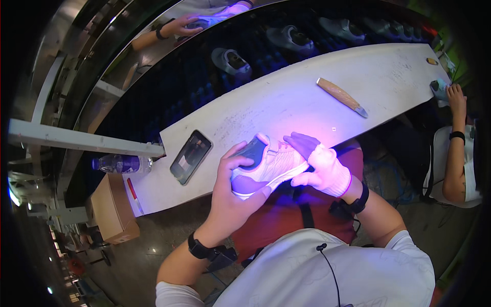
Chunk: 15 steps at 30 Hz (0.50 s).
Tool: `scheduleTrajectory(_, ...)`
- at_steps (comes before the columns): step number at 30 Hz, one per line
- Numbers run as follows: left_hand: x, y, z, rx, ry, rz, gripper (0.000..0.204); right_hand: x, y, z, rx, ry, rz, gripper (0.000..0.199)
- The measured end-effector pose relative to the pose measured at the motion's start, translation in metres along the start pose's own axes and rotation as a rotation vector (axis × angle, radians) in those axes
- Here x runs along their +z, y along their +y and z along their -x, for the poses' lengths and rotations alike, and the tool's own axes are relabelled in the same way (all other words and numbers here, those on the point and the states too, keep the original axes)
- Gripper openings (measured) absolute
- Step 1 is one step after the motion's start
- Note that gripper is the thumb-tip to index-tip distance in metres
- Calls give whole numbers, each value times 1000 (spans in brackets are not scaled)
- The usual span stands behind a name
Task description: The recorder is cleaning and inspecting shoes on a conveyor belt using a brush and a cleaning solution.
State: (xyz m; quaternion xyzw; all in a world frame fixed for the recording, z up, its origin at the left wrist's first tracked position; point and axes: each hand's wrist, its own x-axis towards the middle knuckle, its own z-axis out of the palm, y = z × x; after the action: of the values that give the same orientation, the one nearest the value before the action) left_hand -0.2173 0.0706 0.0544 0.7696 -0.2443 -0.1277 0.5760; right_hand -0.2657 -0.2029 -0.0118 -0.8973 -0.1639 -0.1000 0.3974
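Note:
A light sneaker (273, 165) with a dark lining and a purple-looking heel is held above the table's front edge, lit by violet light. My left hand (236, 187) is closed around its heel and collar, thumb along the sole and fingers at the opening. My right hand (326, 169) wears a white knit glove whose finger part looks dark. Its fingers lie over the toe and its thumb is by the sole, so the toe sits between them. The sneaker's far side is hidden.
On the white table (245, 117) lie a phone (191, 157), a wooden-handled tool (341, 97) and a red-capped pen (134, 194). A water bottle (123, 163) and cardboard box (113, 210) are at left. Several shoes stand on the dark conveyor (179, 102) beyond. Other people's hands (456, 100) handle shoes nearby.

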Motion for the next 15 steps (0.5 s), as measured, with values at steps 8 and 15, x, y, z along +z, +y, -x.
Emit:
scheduleTrajectory(8, 1, -46, 31, 41, 203, 143, 57, 24, -1, -22, -207, 27, 132, 83)
scheduleTrajectory(15, -1, -3, 57, 413, 189, 238, 92, -88, -17, -64, -210, 83, 116, 49)
